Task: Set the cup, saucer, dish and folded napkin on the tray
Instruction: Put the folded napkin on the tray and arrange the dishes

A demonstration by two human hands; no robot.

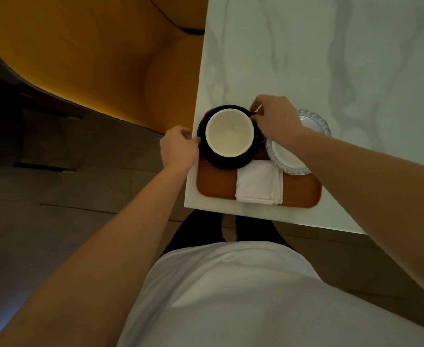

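left hand (178,146) pinches saucer (227,163) rim; right hand (274,116) grips cup (229,132) handle

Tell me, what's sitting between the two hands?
The head view shows the white cup on its black saucer between the left hand and the right hand. Each hand holds one side.

Both bare forearms reach up from the lower frame edges toward centre. Left hand (179,146) at centre-left, fingers curled, fingertips pinching the saucer (227,163) rim. Right hand (274,118) just right of centre, knuckles up, fingers curled at the cup (229,132) handle side.
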